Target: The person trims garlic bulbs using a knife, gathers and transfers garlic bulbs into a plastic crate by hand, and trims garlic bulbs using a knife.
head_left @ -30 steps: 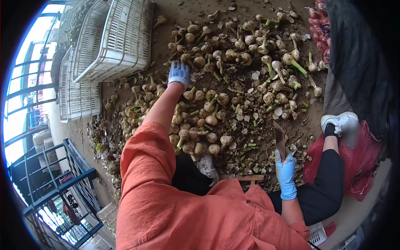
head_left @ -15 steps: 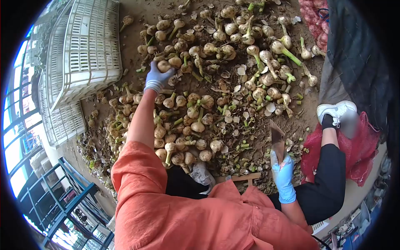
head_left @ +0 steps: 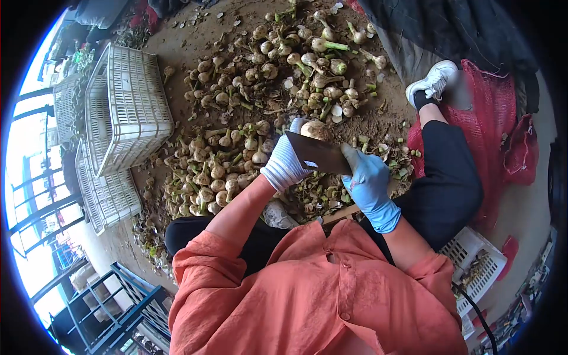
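Note:
My left hand (head_left: pixel 284 165), in a pale knit glove, is closed around a garlic bulb (head_left: pixel 316 131) held up in front of me. The bulb's rounded top shows above a broad dark knife blade (head_left: pixel 318 152), which hides most of my left fingers. My right hand (head_left: pixel 370 182), in a light blue glove, grips that knife at its right end, thumb along the blade. The flat of the knife lies across the front of the bulb in this view. Below on the ground, beyond my hands, spreads a heap of garlic bulbs (head_left: pixel 218 171) with cut stems.
White plastic crates (head_left: pixel 139 109) stand stacked at the left. More garlic bulbs (head_left: pixel 319 80) lie farther off on the soil. To the right are a red mesh bag (head_left: pixel 488 106) and dark cloth (head_left: pixel 438 29). A white basket (head_left: pixel 488 266) sits at my right side.
My left hand has come back from the far bulbs with a garlic bulb. My right hand has raised the knife and brought it over to the bulb. The view has shifted too.

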Demonstrator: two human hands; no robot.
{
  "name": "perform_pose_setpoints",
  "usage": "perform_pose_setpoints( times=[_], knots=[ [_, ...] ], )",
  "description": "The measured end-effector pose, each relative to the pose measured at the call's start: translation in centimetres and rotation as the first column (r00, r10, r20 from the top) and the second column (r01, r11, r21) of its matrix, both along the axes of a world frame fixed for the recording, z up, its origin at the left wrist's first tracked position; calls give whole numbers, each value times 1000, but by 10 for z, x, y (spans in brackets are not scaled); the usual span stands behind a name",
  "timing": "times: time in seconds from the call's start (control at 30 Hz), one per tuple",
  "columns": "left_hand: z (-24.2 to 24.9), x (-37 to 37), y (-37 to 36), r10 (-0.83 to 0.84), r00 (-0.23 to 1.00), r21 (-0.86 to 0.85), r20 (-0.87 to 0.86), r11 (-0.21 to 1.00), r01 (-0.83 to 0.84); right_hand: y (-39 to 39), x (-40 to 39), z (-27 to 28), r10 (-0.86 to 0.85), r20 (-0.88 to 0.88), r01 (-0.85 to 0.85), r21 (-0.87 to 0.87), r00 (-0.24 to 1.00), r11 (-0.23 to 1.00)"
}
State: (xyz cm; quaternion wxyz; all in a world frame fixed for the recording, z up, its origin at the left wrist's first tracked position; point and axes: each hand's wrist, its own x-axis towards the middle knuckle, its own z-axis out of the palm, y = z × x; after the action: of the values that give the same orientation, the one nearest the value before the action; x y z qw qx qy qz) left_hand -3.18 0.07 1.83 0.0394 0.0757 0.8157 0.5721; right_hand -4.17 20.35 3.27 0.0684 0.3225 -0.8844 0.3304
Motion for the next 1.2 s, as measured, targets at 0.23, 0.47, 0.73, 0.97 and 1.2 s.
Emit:
perform_pose_setpoints(
  times=[0.23,0.47,0.73,0.97,1.2],
  knots=[
    [43,19,27,86,958,189,274,972,-142,33,-10,-55,-291,194,243,236,937,941],
    [39,6,16,165,983,-556,-81,811,-182,29,-16,-22,-279,287,331,-153,917,931],
    [11,26,20,168,849,697,501,503,-511,14,-6,3,-179,318,280,-309,931,909],
    [39,33,21,85,910,752,405,535,-385,38,7,-73,-305,360,193,315,882,929],
    [27,38,2,233,939,221,254,931,-291,4,-4,-2,-181,331,222,-89,926,971]
  ],
)
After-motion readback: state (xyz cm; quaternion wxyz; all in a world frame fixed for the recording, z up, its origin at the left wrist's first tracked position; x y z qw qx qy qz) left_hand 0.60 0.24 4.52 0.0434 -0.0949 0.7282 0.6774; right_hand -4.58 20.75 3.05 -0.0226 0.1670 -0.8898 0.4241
